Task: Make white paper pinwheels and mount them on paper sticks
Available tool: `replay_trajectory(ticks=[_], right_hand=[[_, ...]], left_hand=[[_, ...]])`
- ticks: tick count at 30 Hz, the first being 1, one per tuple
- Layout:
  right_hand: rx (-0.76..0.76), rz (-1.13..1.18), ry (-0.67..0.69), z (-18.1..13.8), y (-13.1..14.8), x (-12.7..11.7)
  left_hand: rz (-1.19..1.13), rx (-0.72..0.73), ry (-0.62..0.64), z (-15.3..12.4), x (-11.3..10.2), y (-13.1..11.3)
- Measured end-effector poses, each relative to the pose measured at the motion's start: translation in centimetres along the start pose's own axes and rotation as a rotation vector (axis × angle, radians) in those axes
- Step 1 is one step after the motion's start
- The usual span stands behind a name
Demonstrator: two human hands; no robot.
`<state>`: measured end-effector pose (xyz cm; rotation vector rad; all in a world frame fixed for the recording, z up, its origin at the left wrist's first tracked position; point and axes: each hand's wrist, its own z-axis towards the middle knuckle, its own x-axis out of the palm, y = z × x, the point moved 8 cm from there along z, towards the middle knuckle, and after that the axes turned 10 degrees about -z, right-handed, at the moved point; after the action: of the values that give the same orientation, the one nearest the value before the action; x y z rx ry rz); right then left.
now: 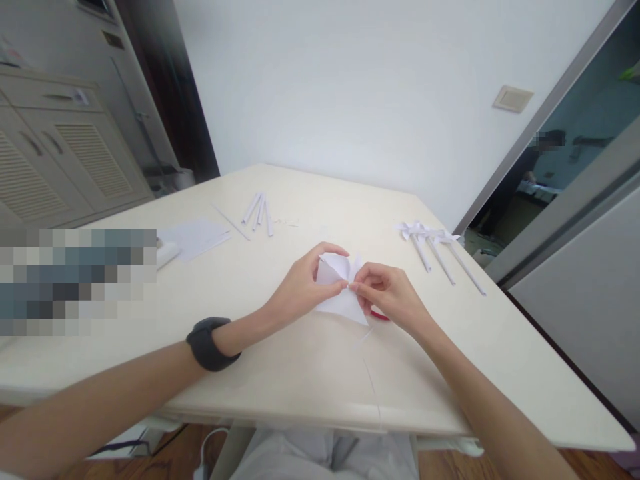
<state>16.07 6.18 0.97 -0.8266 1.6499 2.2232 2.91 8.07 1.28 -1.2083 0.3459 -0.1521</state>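
Note:
Between my hands is a white piece of paper (343, 310) with its corners bent in toward the middle, held just above the table. My left hand (307, 280) grips its left side, the thumb pressed near the center. At that same center, the thumb and fingertips of my right hand (383, 287) pinch together on the folded paper. Part of a red object (380, 315) shows under my right hand; the rest is hidden. A thin white strip (371, 377) lies on the table nearer to me.
Several rolled paper sticks (259, 212) lie at the back left, beside flat paper sheets (200, 237). Paper pinwheels on sticks (433, 243) rest at the right. The white table (310, 373) meets a wall at the back. Another person (520, 167) shows through the doorway.

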Motion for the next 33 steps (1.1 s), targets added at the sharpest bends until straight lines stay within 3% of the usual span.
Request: replay_trajectory(ticks=[13, 19, 33], right_hand=[[-0.029, 0.007, 0.005, 0.0, 0.3, 0.0], [-0.011, -0.061, -0.063, 0.0, 0.1, -0.6], [-0.029, -0.112, -0.104, -0.3, 1.0, -1.2]], left_hand=[[-0.021, -0.022, 0.02, -0.1, 0.3, -0.1], [-0.118, -0.027, 0.051, -0.1, 0.7, 0.0], [-0.192, -0.061, 0.004, 0.0, 0.2, 0.1]])
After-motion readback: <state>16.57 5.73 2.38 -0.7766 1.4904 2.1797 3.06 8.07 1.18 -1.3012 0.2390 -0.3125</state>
